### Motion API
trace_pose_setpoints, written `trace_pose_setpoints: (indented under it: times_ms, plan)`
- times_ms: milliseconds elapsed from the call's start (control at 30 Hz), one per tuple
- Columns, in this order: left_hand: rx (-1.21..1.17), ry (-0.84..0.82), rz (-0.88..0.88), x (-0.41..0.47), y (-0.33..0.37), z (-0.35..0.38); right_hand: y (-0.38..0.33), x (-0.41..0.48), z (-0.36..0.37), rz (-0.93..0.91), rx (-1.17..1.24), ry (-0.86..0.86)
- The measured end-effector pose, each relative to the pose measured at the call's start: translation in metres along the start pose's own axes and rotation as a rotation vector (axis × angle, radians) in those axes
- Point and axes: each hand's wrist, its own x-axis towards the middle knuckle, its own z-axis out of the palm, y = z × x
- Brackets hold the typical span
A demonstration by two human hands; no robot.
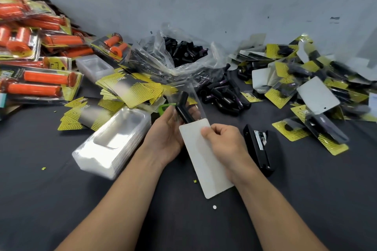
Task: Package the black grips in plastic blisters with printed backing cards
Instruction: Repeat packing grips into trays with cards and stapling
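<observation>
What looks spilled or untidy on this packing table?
Loose black grips lie spilled from the open bag across the table. Finished packs on the right sit in a jumbled heap, not stacked. Yellow scraps and a white dot litter its near side.

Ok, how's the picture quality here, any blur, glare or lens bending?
Head view: soft even light, faint shadows; left hand, right hand and white backing card sharp at centre; white glare on the stack of clear blisters; finished packs at right look smeared; wide-angle bending splays the forearms outward.
</observation>
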Motion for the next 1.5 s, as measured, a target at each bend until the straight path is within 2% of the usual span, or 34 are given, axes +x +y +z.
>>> trace_pose_setpoints:
  times_ms: [167,267,333,567,733,867,1167,1333,1500]
  plan:
    - [0.615,0.332,0.394,-0.001,-0.014,0.001,0.002,0.004,-0.002,-0.02,0.037,0.034]
    - [0.847,0.511,0.522,-0.003,-0.015,-0.003,0.003,0.003,-0.001,-0.048,0.0,0.021]
    - [0.95,0.572,0.558,-0.004,-0.015,-0.005,0.003,0.003,-0.002,-0.063,-0.027,0.035]
    - [1.068,0.49,0.571,0.0,-0.016,-0.006,0.006,0.005,-0.003,-0.083,-0.126,0.094]
    - [0.961,0.363,0.445,0.0,-0.016,-0.006,0.009,0.007,-0.005,-0.089,-0.187,0.142]
    - [0.928,0.369,0.426,-0.002,-0.016,-0.006,0.012,0.008,-0.004,-0.097,-0.173,0.18]
    - [1.099,0.338,0.38,-0.005,-0.015,-0.008,0.009,0.007,-0.008,-0.192,-0.172,0.2]
    - [1.235,0.258,0.395,-0.009,-0.016,-0.003,0.008,0.008,-0.01,-0.132,-0.19,0.207]
    - [1.232,0.293,0.422,-0.011,-0.019,0.0,0.003,0.005,-0.008,-0.099,-0.24,0.239]
